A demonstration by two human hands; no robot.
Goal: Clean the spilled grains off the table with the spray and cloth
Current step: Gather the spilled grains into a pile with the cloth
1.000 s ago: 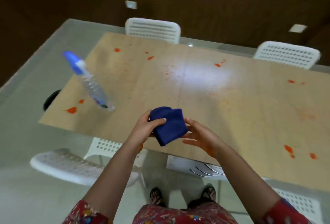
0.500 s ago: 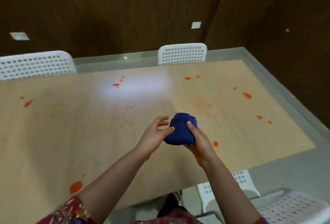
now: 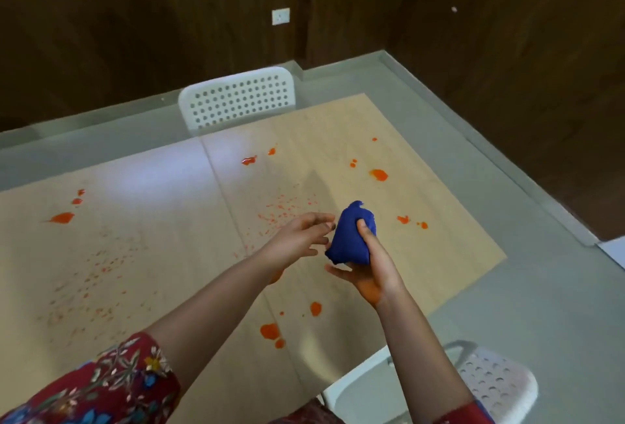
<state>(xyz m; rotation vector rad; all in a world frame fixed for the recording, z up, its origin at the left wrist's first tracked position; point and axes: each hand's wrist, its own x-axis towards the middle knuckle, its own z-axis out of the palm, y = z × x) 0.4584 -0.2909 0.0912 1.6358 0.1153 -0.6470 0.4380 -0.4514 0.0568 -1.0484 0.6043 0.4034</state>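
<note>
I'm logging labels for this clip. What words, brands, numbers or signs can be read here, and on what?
None can be read.
The cloth held in the right hand is plain blue, with no tag showing.
The white wall plate is too small and blurred to show any mark.
The far chair and the table bear no writing.
The sleeve has only a flower print.

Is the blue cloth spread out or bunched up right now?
Bunched up: the blue cloth is a compact wad gripped by the right hand above the table.
</note>
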